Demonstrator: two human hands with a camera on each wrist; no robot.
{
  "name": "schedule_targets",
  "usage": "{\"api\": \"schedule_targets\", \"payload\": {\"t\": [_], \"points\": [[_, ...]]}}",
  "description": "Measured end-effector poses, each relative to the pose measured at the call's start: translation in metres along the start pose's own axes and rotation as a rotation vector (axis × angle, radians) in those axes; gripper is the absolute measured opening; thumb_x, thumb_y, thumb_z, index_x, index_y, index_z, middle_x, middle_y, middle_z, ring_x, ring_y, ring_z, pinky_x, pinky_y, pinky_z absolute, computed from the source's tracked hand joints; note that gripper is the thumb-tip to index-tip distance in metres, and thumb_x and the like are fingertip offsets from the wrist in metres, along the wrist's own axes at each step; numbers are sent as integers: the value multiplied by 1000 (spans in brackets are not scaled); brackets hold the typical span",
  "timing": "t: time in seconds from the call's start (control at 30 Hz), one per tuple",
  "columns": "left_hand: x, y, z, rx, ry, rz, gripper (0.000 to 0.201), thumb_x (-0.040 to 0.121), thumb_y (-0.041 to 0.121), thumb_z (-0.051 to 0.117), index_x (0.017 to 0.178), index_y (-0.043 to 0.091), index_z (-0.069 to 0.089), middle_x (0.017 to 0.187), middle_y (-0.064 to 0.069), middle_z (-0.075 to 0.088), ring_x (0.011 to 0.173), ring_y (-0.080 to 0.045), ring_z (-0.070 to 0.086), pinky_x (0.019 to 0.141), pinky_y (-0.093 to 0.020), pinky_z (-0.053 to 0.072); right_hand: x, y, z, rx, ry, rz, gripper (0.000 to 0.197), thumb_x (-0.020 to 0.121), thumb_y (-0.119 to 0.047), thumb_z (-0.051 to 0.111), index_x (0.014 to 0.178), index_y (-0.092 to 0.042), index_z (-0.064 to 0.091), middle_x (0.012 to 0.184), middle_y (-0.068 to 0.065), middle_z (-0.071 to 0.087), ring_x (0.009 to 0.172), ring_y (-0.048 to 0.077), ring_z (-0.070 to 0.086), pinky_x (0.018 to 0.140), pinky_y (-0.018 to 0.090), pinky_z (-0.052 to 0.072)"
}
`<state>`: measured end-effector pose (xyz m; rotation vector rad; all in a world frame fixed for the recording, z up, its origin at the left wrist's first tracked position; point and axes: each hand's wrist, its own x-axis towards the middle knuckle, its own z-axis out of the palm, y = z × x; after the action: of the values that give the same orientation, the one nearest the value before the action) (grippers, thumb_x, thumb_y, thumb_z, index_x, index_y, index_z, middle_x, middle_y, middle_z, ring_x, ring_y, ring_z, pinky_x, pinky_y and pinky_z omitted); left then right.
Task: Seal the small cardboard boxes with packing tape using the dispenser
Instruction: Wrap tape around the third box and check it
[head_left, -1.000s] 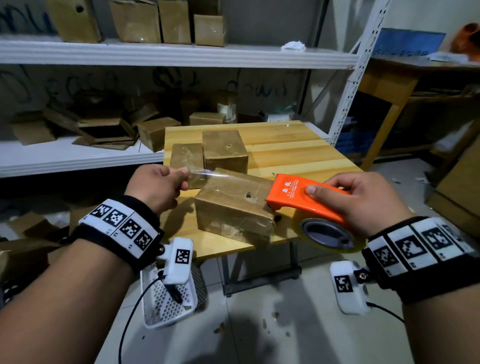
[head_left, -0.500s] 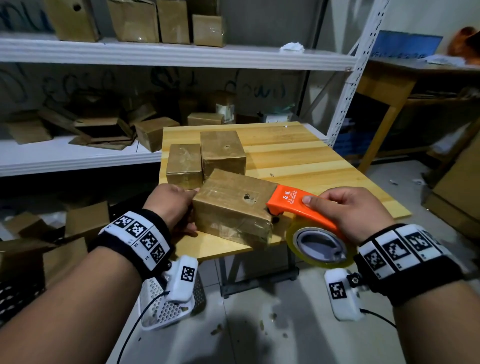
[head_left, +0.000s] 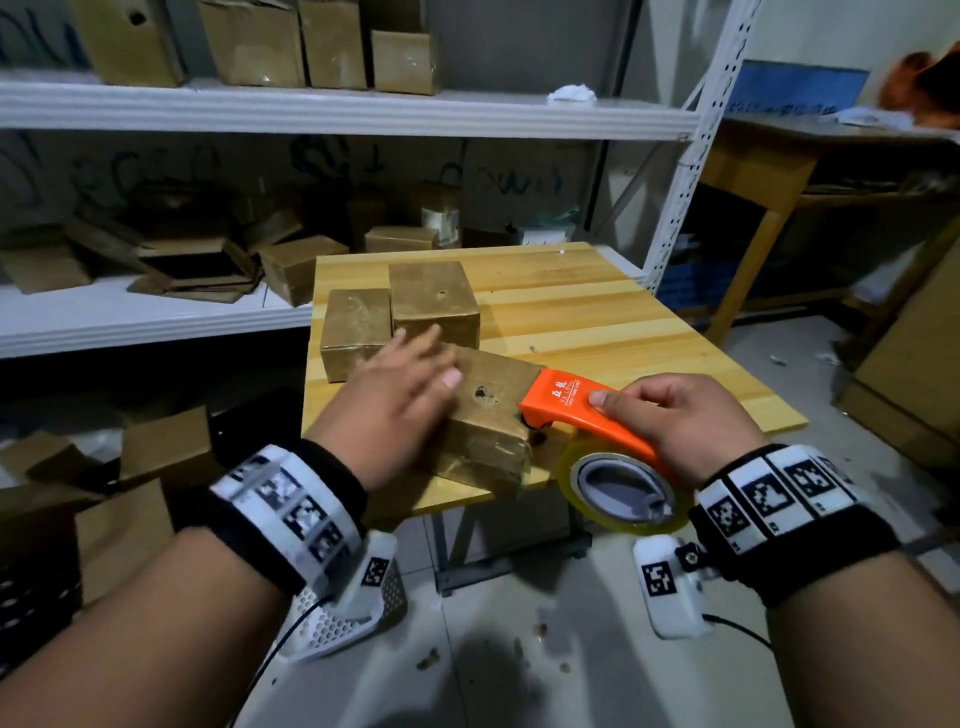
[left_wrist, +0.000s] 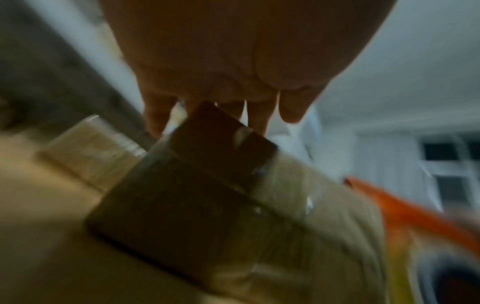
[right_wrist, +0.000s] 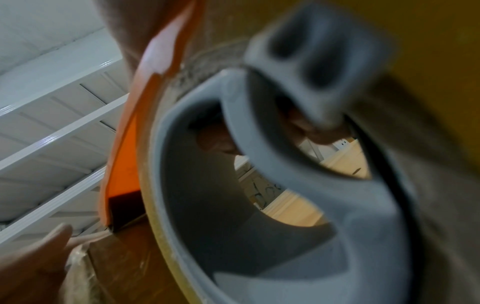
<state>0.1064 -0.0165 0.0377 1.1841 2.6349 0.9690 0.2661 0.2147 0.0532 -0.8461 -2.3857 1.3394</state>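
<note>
Sitting at the table's (head_left: 597, 322) near edge, the box (head_left: 493, 415) is looking light and thin-walled, so you are pressing it flat with your left hand (head_left: 395, 400), fingers straight. Your right hand (head_left: 680, 415) is clamping the dispenser (head_left: 566, 400) by its stiff orange handle, nose at the box's right end. Tape (head_left: 623, 491) is slick; grip the handle only.

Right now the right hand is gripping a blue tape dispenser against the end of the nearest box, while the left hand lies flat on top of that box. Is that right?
Not quite: the tape dispenser is orange, not blue, as the head view shows. The rest holds: the right hand grips it against the end of the nearest box, and the left hand lies flat on top of that box.
</note>
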Motion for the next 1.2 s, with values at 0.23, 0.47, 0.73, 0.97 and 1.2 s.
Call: {"api": "schedule_targets", "payload": {"t": [0.23, 0.47, 0.73, 0.97, 1.2], "points": [[-1, 17, 15, 709, -168, 134, 116, 69, 99, 11, 165, 36, -6, 174, 12, -9, 159, -23, -21, 120, -70, -19, 1, 3, 1, 21, -5, 7, 41, 86, -57, 78, 76, -17, 77, 69, 4, 79, 62, 23, 76, 63, 31, 57], [1, 9, 22, 646, -125, 158, 106, 77, 94, 35, 162, 47, -8, 174, 15, -6, 162, -16, -5, 130, -53, 4, 2, 9, 1, 13, -15, -12, 40, 87, -57, 77, 76, -18, 76, 72, 4, 80, 68, 27, 78, 71, 39, 62], [5, 3, 23, 571, -88, 164, 112, 78, 80, 66, 161, 53, -3, 174, 20, -3, 162, -15, -2, 130, -50, 2, -3, 25, -22, -17, -23, 14, 41, 85, -54, 79, 81, -13, 76, 73, 6, 79, 63, 21, 74, 70, 38, 59], [-4, 11, 31, 645, -18, 138, 132, 57, 80, 81, 162, 46, 9, 175, 16, 8, 162, -18, 9, 129, -52, 9, -6, 35, -28, -25, -12, 27, 42, 85, -56, 79, 80, -14, 76, 74, 7, 80, 67, 27, 77, 73, 41, 61], [-8, 18, 47, 716, 75, 83, 125, 56, 78, 82, 159, 39, 22, 171, 6, 29, 158, -27, 25, 123, -63, 20, -6, 34, -31, 56, 24, 28, 43, 85, -51, 80, 83, -8, 77, 68, 5, 77, 58, 19, 70, 68, 35, 55]]}}
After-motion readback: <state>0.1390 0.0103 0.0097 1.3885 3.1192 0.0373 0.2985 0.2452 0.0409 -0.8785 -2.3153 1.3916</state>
